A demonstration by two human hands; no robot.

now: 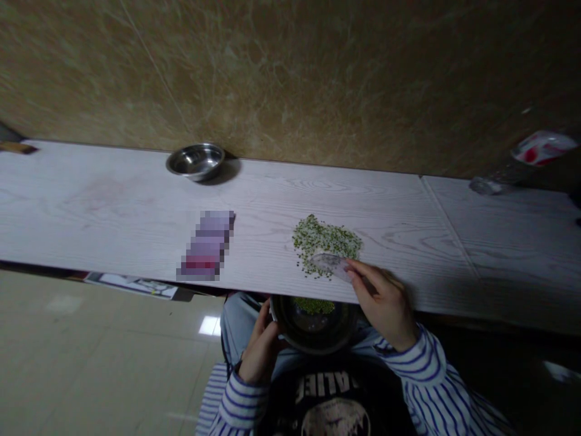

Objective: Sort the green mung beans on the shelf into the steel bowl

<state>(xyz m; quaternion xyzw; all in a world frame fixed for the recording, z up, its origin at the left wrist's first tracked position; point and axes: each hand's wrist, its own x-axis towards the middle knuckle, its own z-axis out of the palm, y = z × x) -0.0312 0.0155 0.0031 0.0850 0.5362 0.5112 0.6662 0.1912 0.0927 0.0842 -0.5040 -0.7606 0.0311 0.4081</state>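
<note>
Small green beans [324, 237], which look like mung beans, lie in a loose patch on the pale wooden tabletop. My right hand [384, 300] pinches a thin, translucent plastic piece with a rounded end [333, 264], its tip at the near side of the patch; its exact kind is unclear. Below the table's front edge, my left hand [262, 348] grips the left rim of a dark metal bowl [313, 346] over my lap. More green beans [314, 305] are heaped at the far side inside this bowl. The table edge hides part of its far rim.
A small steel bowl [196, 162] stands by the wall. Left of the beans lies a pixelated flat, purplish object [206, 245]. A clear plastic bottle [521, 160] leans at the right end. A brown wooden item [17, 148] is at the far left.
</note>
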